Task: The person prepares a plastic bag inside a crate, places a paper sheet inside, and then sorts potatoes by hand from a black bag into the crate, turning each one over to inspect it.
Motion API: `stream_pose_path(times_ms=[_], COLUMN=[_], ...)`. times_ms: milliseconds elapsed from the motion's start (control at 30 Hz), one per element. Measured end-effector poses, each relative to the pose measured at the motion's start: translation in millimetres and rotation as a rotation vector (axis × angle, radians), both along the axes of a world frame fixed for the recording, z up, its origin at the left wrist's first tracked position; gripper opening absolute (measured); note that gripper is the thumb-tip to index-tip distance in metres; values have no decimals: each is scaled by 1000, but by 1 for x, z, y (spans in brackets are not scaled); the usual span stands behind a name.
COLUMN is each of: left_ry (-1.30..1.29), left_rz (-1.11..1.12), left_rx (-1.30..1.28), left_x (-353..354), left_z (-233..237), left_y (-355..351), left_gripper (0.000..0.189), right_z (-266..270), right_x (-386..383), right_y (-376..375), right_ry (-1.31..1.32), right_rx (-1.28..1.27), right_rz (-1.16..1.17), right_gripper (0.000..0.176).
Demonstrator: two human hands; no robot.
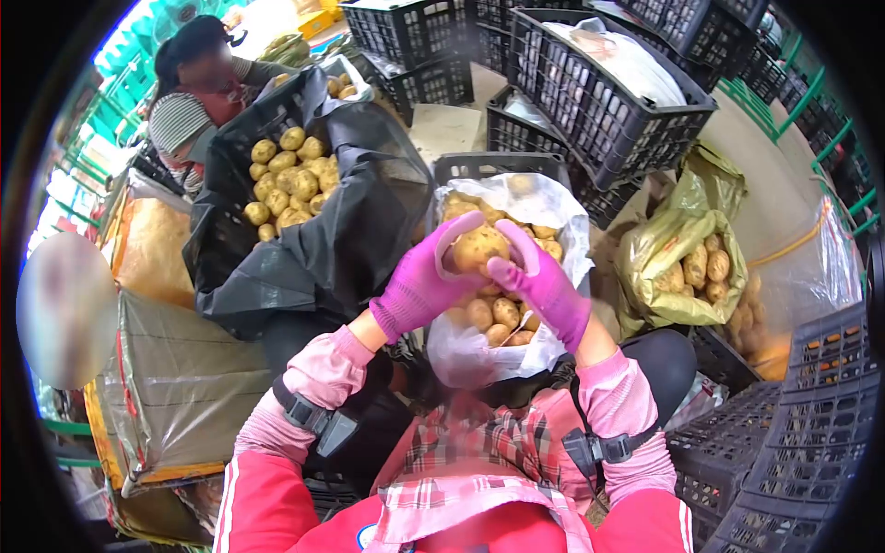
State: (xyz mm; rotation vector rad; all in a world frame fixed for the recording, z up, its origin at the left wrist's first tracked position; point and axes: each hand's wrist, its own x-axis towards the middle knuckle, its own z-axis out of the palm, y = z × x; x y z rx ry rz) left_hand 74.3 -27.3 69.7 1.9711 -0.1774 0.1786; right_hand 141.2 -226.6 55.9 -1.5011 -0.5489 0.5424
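Observation:
My left hand (429,276) and my right hand (548,286), both in pink gloves, are closed around one large potato (480,248). They hold it above a crate lined with a white plastic bag (576,221). More potatoes (502,313) lie in that bag, below my hands. To the left, a crate draped in a black liner (267,276) holds a heap of potatoes (297,180). On the right stands a yellowish bag (636,267) with longer potatoes (705,267) showing in its mouth.
Black plastic crates (608,120) are stacked at the back, one with a white liner. Another person (198,101) sits behind the black-lined crate. A wrapped bale (184,396) stands at the left, and further black crates (802,415) lean at the lower right.

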Motion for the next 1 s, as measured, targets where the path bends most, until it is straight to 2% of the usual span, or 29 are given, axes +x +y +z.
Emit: stream_pose_path(times_ms=[67,100,133,200,233,333,367,433,467,500,533,600,633,733,767,867,900,1000], left_ry=[-14,-49,25,185,222,108,193,80,23,32,110,252,376,767,687,603,518,363], left_rz=[49,44,1,-94,-139,-93,-55,86,154,149,140,117,87,-16,-63,-124,-165,-180], left_rx=[44,-21,-158,-438,-557,-409,-484,-302,-212,-253,-461,-873,-908,-997,-987,-1091,-1008,-1040], left_x=[-8,-5,-2,3,2,14,12,17,18,20,21,23,24,20,19,19,18,12], left_z=[18,10,7,-1,9,6,6,-11,-17,-20,-18,-10,-5,6,-7,3,12,14], left_y=[0,4,6,7,3,-2,-9,-14,-14,-8,-8,-7,-5,0,4,5,2,-9], left_gripper=[86,86,84,80,69,61,48,42,41,41,43,46,50,62,69,67,64,61], right_z=[11,10,8,10,9,15,13,8,8,10,12,12,12,12,15,18,18,23], right_x=[-12,-10,-7,-3,0,0,-3,-8,-10,-11,-10,-4,-1,6,4,4,8,0], right_y=[15,19,21,20,16,12,15,21,22,24,25,27,28,24,21,27,24,24], right_ry=[49,79,111,56,12,-105,-156,-207,-182,-161,-144,-380,-498,-602,-394,-139,-206,13], right_rx=[140,216,292,236,185,-2,-58,-172,-120,-68,-16,-51,-64,-68,-14,226,71,150], right_rz=[-4,1,2,-42,-53,-96,-113,-149,-155,-162,-166,-223,-252,-208,-117,-208,-169,-102], right_gripper=[89,87,86,81,81,80,79,77,75,73,71,66,64,56,61,72,87,89])
